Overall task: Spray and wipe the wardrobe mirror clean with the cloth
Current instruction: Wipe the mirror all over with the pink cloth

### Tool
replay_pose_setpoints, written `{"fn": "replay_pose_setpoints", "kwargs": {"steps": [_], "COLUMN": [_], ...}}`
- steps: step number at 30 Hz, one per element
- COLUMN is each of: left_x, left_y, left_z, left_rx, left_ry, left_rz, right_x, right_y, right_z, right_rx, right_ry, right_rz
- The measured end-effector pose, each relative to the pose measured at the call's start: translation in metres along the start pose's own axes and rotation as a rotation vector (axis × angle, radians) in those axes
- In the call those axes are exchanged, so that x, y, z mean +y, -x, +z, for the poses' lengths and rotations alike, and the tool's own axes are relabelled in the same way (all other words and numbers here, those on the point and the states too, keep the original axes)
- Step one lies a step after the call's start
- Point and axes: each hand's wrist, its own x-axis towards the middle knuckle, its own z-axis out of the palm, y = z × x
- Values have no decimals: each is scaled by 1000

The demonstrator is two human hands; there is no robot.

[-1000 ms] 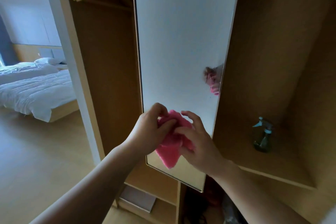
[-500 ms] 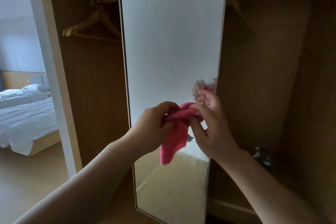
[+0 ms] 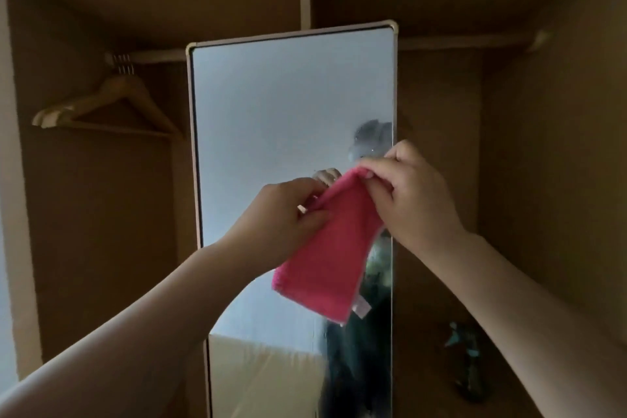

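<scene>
- Since half a second ago, the cloth [image 3: 325, 248] has been opened out from a bunched wad into a flat pink panel, and both hands have risen higher against the mirror [image 3: 271, 105], whose top edge is now in view.
- It hangs in front of the right half of the glass, about halfway down, with a small tag at its lower corner; whether it touches the glass cannot be told.
- At the upper left corner of the cloth, the left hand [image 3: 281, 217] pinches it between curled fingers and thumb.
- At the upper right corner, slightly higher, the right hand [image 3: 410, 190] pinches the top edge the same way, fingers curled over it.
- Both forearms reach up from the bottom corners of the view.
- Tall and narrow in a pale frame, the mirror stands upright in the middle of the open wardrobe [image 3: 543, 163]; its glass looks hazy, with a dark reflection down the right strip.
- In the left compartment, wooden hangers [image 3: 112, 105] hang from a rail [image 3: 156, 56] that runs behind the mirror.
- Low in the right compartment, a spray bottle [image 3: 468, 363] stands in dim light, just beside the right forearm and well apart from the cloth.
</scene>
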Motion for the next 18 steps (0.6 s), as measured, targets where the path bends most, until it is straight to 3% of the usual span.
{"fn": "replay_pose_setpoints", "kwargs": {"steps": [9,18], "left_x": [-38,-38], "left_y": [-43,-86], "left_z": [-33,-35], "left_rx": [-55,74], "left_ry": [99,-80], "left_rz": [166,284], "right_x": [-35,-22], "right_y": [-39,-85], "right_z": [18,20], "right_rx": [161,317], "right_ry": [91,363], "right_rz": [213,256]}}
